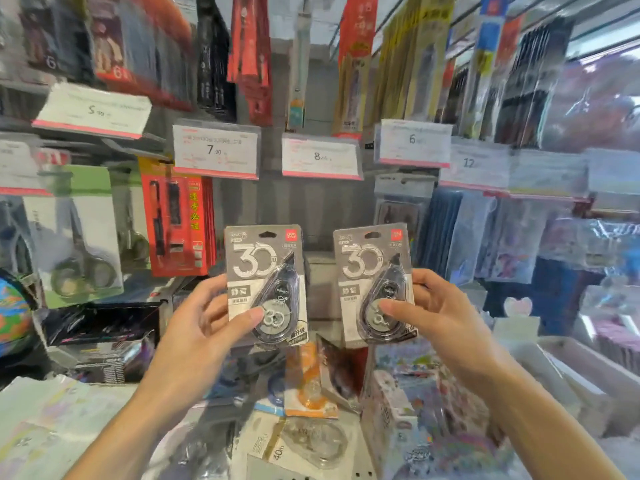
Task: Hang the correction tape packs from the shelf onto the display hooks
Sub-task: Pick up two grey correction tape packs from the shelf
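I hold up two grey correction tape packs marked "30", side by side and upright. My left hand (204,327) pinches the left pack (265,268), thumb on its front and fingers behind. My right hand (433,313) pinches the right pack (372,268) the same way. Both packs sit below the price tags marked 7.90 (216,150) and 8 (320,157); the gap of grey back panel (311,209) behind them shows no hanging goods. More packs lie on the shelf below, among them a "40m" correction tape pack (304,441) and an orange pack (310,379).
Red pen packs (176,216) and scissors packs (79,237) hang at left. Clear-wrapped blue goods (485,233) hang at right. Pen packs hang on the upper row. A globe (12,313) stands at far left, white boxes (571,368) at lower right.
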`<action>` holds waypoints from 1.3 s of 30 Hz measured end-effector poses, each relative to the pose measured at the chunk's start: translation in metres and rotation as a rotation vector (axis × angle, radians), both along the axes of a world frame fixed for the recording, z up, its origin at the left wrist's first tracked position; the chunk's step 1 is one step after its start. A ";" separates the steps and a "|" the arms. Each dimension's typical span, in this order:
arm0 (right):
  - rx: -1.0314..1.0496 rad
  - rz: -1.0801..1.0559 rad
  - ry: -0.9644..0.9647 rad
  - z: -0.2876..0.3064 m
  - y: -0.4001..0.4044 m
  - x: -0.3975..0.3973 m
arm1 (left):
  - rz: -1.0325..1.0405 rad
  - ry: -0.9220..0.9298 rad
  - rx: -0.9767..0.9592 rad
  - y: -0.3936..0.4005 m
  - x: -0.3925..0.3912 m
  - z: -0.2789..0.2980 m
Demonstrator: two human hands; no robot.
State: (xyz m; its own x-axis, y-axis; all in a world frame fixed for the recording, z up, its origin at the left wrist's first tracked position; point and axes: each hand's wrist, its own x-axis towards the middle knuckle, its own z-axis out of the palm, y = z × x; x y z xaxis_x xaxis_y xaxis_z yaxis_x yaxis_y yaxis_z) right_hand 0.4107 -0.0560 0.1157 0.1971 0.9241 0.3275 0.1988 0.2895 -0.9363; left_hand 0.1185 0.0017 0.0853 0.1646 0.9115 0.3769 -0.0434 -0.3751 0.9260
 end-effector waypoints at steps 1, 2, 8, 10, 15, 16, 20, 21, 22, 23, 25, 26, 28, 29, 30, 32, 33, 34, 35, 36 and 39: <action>0.006 -0.001 -0.004 0.002 -0.004 0.013 | 0.008 0.003 0.008 -0.005 0.011 0.002; 0.012 -0.001 -0.008 0.003 -0.008 0.026 | 0.021 0.003 0.015 -0.010 0.024 0.004; 0.018 0.046 -0.027 0.011 -0.020 0.098 | 0.122 0.039 0.047 -0.042 0.094 0.018; 0.013 0.079 -0.041 0.015 -0.022 0.112 | 0.159 0.056 0.056 -0.049 0.107 0.024; 0.015 0.152 -0.062 0.027 -0.022 0.125 | 0.258 0.116 0.097 -0.061 0.118 0.043; 0.016 0.163 -0.064 0.030 -0.021 0.125 | 0.276 0.130 0.109 -0.062 0.118 0.048; 0.023 0.189 -0.144 0.040 -0.021 0.121 | 0.321 0.186 0.154 -0.065 0.116 0.064; 0.028 0.184 -0.170 0.042 -0.022 0.120 | 0.320 0.211 0.168 -0.066 0.115 0.066; 0.036 0.174 -0.196 0.043 -0.022 0.119 | 0.320 0.245 0.177 -0.068 0.113 0.068; 0.040 0.158 -0.215 0.044 -0.022 0.119 | 0.315 0.275 0.187 -0.070 0.112 0.071; 0.050 0.139 -0.230 0.047 -0.023 0.118 | 0.302 0.305 0.202 -0.073 0.110 0.076; 0.056 0.134 -0.232 0.049 -0.024 0.117 | 0.302 0.306 0.212 -0.074 0.110 0.078; 0.066 0.129 -0.236 0.053 -0.025 0.116 | 0.317 0.308 0.227 -0.073 0.107 0.083; 0.069 0.127 -0.233 0.054 -0.026 0.115 | 0.323 0.311 0.235 -0.072 0.106 0.085; 0.073 0.126 -0.231 0.055 -0.027 0.114 | 0.325 0.315 0.237 -0.070 0.104 0.088; 0.074 0.126 -0.235 0.057 -0.027 0.113 | 0.320 0.336 0.228 -0.066 0.103 0.092; 0.075 0.127 -0.239 0.058 -0.027 0.112 | 0.323 0.354 0.221 -0.064 0.103 0.093; 0.079 0.128 -0.241 0.059 -0.027 0.112 | 0.329 0.369 0.219 -0.062 0.104 0.094; 0.084 0.127 -0.242 0.059 -0.028 0.111 | 0.334 0.375 0.219 -0.060 0.103 0.095; 0.090 0.128 -0.239 0.060 -0.028 0.111 | 0.335 0.374 0.221 -0.058 0.103 0.095; 0.114 0.135 -0.229 0.063 -0.029 0.110 | 0.331 0.347 0.249 -0.056 0.102 0.097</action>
State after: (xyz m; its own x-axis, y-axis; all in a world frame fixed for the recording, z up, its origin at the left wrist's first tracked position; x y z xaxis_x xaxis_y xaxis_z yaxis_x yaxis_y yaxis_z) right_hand 0.5206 -0.0851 0.1784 -0.0170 0.8915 0.4528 0.3540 0.4288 -0.8311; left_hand 0.2204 -0.0539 0.1819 0.0374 0.8260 0.5625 0.4070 -0.5267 0.7463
